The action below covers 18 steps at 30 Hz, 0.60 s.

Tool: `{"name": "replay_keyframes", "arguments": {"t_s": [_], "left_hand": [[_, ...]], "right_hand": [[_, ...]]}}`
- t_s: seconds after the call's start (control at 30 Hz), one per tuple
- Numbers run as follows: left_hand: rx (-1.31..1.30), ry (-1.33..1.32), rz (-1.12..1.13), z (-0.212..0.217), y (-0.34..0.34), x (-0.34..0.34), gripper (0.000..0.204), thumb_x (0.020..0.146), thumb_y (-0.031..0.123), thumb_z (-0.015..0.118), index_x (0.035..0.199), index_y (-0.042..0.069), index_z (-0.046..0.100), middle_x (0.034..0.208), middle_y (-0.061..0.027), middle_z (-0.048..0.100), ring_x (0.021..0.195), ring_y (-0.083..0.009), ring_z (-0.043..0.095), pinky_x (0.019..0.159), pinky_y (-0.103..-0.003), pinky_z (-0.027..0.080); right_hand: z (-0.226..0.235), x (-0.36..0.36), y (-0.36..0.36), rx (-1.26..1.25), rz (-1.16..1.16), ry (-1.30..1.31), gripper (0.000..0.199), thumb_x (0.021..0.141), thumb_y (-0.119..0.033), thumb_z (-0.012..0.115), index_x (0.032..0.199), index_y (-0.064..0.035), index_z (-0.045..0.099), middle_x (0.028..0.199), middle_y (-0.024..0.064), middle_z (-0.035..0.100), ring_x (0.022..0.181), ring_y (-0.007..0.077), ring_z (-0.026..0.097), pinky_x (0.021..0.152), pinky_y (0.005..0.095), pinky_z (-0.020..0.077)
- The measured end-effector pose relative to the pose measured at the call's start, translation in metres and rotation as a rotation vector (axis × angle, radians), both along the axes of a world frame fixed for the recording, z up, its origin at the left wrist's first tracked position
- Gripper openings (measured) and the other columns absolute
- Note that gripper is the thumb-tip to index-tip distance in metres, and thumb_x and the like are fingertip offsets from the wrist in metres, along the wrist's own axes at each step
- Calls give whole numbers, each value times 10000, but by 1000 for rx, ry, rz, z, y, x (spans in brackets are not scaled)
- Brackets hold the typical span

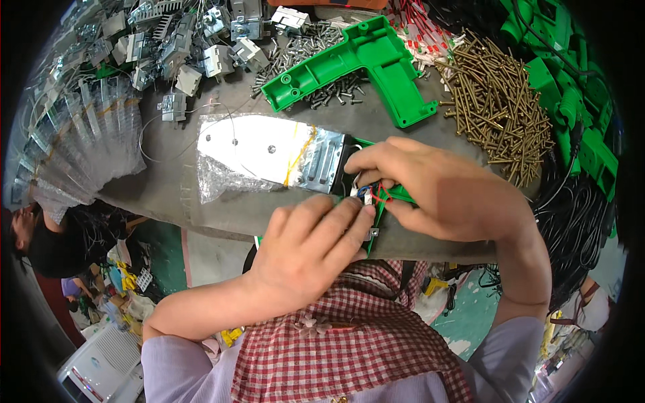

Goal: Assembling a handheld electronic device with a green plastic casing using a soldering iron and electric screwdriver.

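A green plastic housing (401, 193) lies at the near edge of the table, partly hidden under both hands. Red and blue wires (382, 195) and small white connectors (367, 195) show in it. My left hand (310, 247) has its fingers closed at the white connectors. From the right, my right hand (450, 191) curls over the housing, its fingers bent around the wires; the exact grip is partly hidden. Joined to the housing's left end is a flat silver metal blade (250, 149) with a ribbed metal section (322, 161), lying on clear bubble wrap (218, 186).
A second green housing half (384, 70) lies beyond my hands on silver screws (306, 54). Long brass screws (494, 107) are heaped at right, near green parts (571, 101) and black cables (571, 225). Metal-and-white switch units (178, 54) and plastic-wrapped blades (87, 141) crowd the left.
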<state>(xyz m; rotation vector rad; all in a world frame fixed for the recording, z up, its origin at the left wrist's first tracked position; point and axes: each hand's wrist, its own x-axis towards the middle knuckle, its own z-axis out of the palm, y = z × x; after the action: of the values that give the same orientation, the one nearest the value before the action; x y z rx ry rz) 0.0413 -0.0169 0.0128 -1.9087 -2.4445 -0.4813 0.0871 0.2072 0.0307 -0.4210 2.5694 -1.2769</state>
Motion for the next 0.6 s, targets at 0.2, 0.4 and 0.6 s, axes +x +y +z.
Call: {"name": "replay_keyframes", "arguments": {"t_s": [0.2,0.4,0.6], "left_hand": [[135,-157,59,-10,1,0,440,722,161,692,1137,31,620,1061,-103,581,960,-268,547,762,-366,483],[232,-184,88,-20,0,4,520,596,125,788,1091,44,650,1056,-89,602,921,-282,543,788,-375,475],[274,-162,20,-21,2,1,438,621,103,774,1041,26,675,1027,-89,643,887,-254,594,692,-338,482]], "right_hand": [[-6,2,-4,-78,-100,-67,404,791,24,605,1183,-24,521,1021,139,583,975,287,620,835,359,494],[-10,4,-9,145,-93,131,411,797,-10,595,1203,-37,538,846,104,574,827,292,587,720,384,443],[-9,-2,-7,137,-3,160,536,867,-106,443,1403,-82,446,707,80,470,651,254,464,665,352,383]]}}
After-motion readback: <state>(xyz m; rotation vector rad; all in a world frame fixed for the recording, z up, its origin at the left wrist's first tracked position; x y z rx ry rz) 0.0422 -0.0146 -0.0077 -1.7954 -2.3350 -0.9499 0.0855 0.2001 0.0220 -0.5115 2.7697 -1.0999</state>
